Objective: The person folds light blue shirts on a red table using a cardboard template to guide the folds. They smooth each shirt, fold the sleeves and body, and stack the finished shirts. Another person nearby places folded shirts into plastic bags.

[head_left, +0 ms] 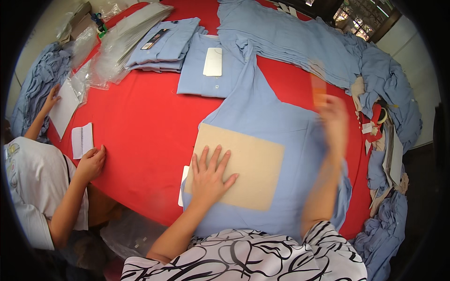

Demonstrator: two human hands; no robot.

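Observation:
A light-blue shirt (295, 122) lies spread in front of me on the red-covered table. On top of it rests a flat tan cardboard rectangle (253, 164). Pressing flat on the left part of the cardboard is my left hand (211, 180), its fingers spread. My right hand (333, 112) is raised near the shirt's right side, smeared by motion. It grips an orange strip (319, 91) whose exact kind the blur hides. A white card edge (183, 185) shows at the shirt's left border.
Folded blue shirts (161, 47) and clear plastic bags (110, 61) lie at the far left, beside a folded shirt with a white card (213, 62). Blue garments (290, 42) line the back and right. A co-worker's hand (92, 164) is near a small notebook (82, 140).

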